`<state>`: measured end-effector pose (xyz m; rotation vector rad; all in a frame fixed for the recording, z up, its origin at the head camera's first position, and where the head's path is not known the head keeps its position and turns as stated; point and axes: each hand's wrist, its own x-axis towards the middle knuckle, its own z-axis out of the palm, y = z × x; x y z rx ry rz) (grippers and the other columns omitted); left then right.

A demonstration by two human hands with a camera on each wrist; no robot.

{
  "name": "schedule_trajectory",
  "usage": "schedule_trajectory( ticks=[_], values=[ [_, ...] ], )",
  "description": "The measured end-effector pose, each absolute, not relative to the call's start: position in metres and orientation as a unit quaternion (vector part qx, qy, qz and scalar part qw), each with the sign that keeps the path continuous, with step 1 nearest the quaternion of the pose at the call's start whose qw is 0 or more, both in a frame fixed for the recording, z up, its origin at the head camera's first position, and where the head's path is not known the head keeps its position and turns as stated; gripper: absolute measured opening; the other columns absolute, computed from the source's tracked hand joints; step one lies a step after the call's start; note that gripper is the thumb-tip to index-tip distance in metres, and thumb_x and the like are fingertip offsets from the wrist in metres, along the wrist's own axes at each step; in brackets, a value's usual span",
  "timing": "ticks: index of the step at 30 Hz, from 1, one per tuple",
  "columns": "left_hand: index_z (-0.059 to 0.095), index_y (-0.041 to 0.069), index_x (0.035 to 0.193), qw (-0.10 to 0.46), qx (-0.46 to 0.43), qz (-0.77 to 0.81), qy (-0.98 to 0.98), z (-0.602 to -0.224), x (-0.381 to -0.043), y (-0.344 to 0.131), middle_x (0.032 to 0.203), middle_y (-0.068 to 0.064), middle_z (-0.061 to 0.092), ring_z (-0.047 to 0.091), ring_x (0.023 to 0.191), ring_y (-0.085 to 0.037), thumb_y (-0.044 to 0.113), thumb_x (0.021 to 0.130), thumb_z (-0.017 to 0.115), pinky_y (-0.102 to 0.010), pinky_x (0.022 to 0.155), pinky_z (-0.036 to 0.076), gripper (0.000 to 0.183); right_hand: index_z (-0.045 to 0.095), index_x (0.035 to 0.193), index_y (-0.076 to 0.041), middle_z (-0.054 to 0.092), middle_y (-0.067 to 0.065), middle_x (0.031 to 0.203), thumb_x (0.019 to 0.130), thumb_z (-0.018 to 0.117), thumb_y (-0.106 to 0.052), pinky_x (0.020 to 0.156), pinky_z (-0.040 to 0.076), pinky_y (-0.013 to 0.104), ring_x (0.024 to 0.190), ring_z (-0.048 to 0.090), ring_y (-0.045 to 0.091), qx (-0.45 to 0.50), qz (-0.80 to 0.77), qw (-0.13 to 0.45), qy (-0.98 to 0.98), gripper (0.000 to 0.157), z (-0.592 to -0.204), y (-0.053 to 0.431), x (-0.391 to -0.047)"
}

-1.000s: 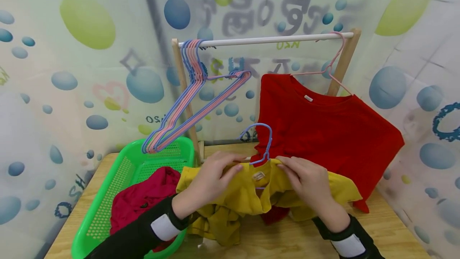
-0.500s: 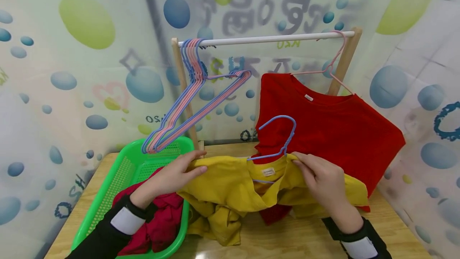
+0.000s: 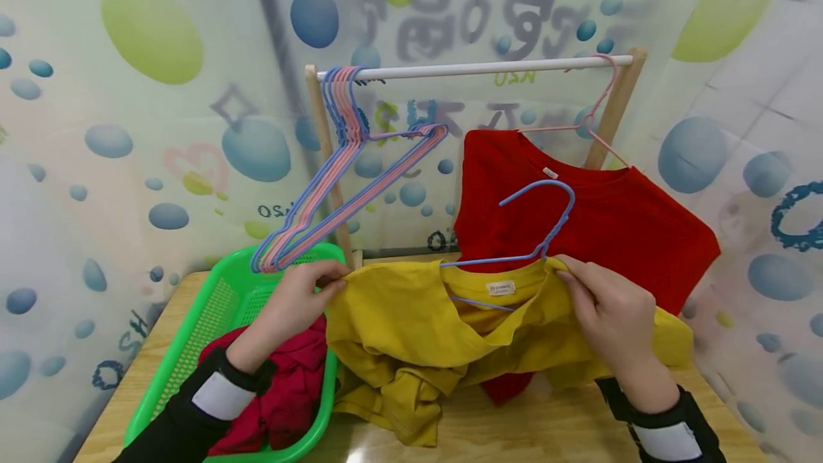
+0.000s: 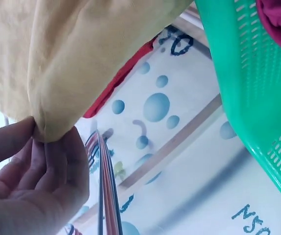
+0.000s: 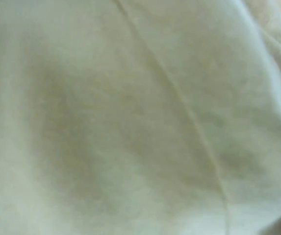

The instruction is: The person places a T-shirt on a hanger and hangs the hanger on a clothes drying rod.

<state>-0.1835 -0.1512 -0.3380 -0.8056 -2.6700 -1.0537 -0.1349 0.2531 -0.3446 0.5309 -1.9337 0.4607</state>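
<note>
While the left hand (image 3: 286, 314) and right hand (image 3: 619, 316) pinch the yellow cloth shirt (image 3: 398, 320), it spans between their fingers, well in from the pale wooden tabletop's (image 3: 501, 431) left edge.

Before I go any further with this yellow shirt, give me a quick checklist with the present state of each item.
1. Left hand grips the yellow shirt at the shoulder: ok, thumb and fingers pinch the cloth.
2. Right hand grips the shirt beside the neckline: ok.
3. Blue hanger inside the shirt, hook out through the neck: ok.
4. Both hanger ends seated in the shoulders: cannot tell, cloth hides them.
5. Rail has a gap between the bunched hangers and the pink hanger: ok.
6. Hook over the rail: not ok, it is off the rail.
</note>
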Motion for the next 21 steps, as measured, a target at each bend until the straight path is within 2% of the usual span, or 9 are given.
schedule_trajectory(
  ticks=[2, 4, 6, 8, 11, 13, 15, 17, 21],
  values=[
    [0.072, 0.009, 0.098, 0.076, -0.267, -0.340, -0.898, -0.339, -0.182, -0.149, 0.090, 0.005, 0.068, 0.063, 0.083, -0.013, 0.006, 0.090, 0.065, -0.031, 0.072, 0.051, 0.012, 0.076, 0.100, -0.003, 0.071, 0.006, 0.084, 0.094, 0.061, -0.031, 0.075, 0.044, 0.012, 0.068, 0.066, 0.024, 0.210, 0.196, 0.518, -0.806, 0.033, -0.344, 0.256, -0.134],
    [0.070, 0.009, 0.099, 0.057, -0.266, -0.313, -0.910, -0.339, -0.181, -0.146, 0.091, 0.003, 0.068, 0.064, 0.084, -0.014, 0.008, 0.089, 0.067, -0.032, 0.072, 0.051, 0.011, 0.075, 0.101, -0.003, 0.071, 0.007, 0.086, 0.092, 0.064, -0.028, 0.081, 0.038, 0.007, 0.070, 0.067, 0.025, 0.205, 0.199, 0.514, -0.809, 0.029, -0.345, 0.257, -0.132],
    [0.067, 0.005, 0.108, 0.034, -0.266, -0.276, -0.923, -0.338, -0.179, -0.143, 0.098, -0.002, 0.068, 0.064, 0.090, -0.018, 0.011, 0.089, 0.067, -0.034, 0.075, 0.051, 0.020, 0.075, 0.101, -0.003, 0.071, 0.007, 0.087, 0.091, 0.066, -0.025, 0.082, 0.037, 0.006, 0.071, 0.067, 0.025, 0.204, 0.201, 0.507, -0.813, 0.026, -0.346, 0.257, -0.131],
    [0.060, 0.002, 0.122, 0.037, -0.272, -0.247, -0.929, -0.334, -0.176, -0.139, 0.109, -0.010, 0.064, 0.060, 0.101, -0.025, 0.015, 0.090, 0.067, -0.038, 0.080, 0.050, 0.036, 0.075, 0.102, -0.003, 0.071, 0.006, 0.087, 0.090, 0.067, -0.024, 0.079, 0.041, 0.009, 0.070, 0.067, 0.023, 0.207, 0.200, 0.499, -0.817, 0.026, -0.348, 0.256, -0.130],
    [0.047, -0.002, 0.138, 0.090, -0.313, -0.236, -0.916, -0.327, -0.170, -0.127, 0.128, -0.018, 0.054, 0.050, 0.117, -0.032, 0.021, 0.091, 0.067, -0.045, 0.092, 0.045, 0.056, 0.075, 0.102, -0.003, 0.071, 0.004, 0.085, 0.092, 0.065, -0.026, 0.067, 0.048, 0.018, 0.063, 0.063, 0.017, 0.218, 0.198, 0.491, -0.819, 0.027, -0.350, 0.251, -0.130],
    [0.045, 0.000, 0.141, 0.150, -0.360, -0.238, -0.890, -0.323, -0.168, -0.117, 0.135, -0.017, 0.049, 0.044, 0.124, -0.032, 0.021, 0.091, 0.066, -0.046, 0.098, 0.040, 0.059, 0.075, 0.101, -0.004, 0.071, 0.003, 0.085, 0.094, 0.062, -0.029, 0.061, 0.049, 0.026, 0.061, 0.061, 0.015, 0.229, 0.198, 0.489, -0.818, 0.030, -0.351, 0.246, -0.130],
    [0.048, 0.000, 0.139, 0.203, -0.409, -0.237, -0.858, -0.322, -0.166, -0.108, 0.135, -0.014, 0.049, 0.044, 0.125, -0.029, 0.020, 0.091, 0.066, -0.044, 0.101, 0.037, 0.055, 0.075, 0.101, -0.004, 0.071, 0.003, 0.086, 0.096, 0.059, -0.032, 0.059, 0.049, 0.029, 0.061, 0.060, 0.013, 0.241, 0.203, 0.489, -0.813, 0.033, -0.351, 0.239, -0.132],
    [0.054, 0.001, 0.134, 0.241, -0.444, -0.239, -0.829, -0.323, -0.166, -0.101, 0.129, -0.010, 0.056, 0.049, 0.120, -0.025, 0.015, 0.092, 0.064, -0.040, 0.098, 0.039, 0.045, 0.075, 0.100, -0.004, 0.071, 0.003, 0.088, 0.097, 0.055, -0.035, 0.061, 0.051, 0.031, 0.066, 0.063, 0.014, 0.252, 0.210, 0.487, -0.809, 0.037, -0.351, 0.231, -0.134],
    [0.066, 0.002, 0.114, 0.255, -0.446, -0.275, -0.813, -0.329, -0.165, -0.093, 0.106, -0.003, 0.065, 0.057, 0.101, -0.018, 0.006, 0.092, 0.062, -0.031, 0.084, 0.046, 0.023, 0.075, 0.098, -0.004, 0.071, 0.003, 0.089, 0.098, 0.052, -0.038, 0.063, 0.052, 0.033, 0.070, 0.066, 0.015, 0.266, 0.220, 0.486, -0.803, 0.042, -0.353, 0.220, -0.138]
  ],
)
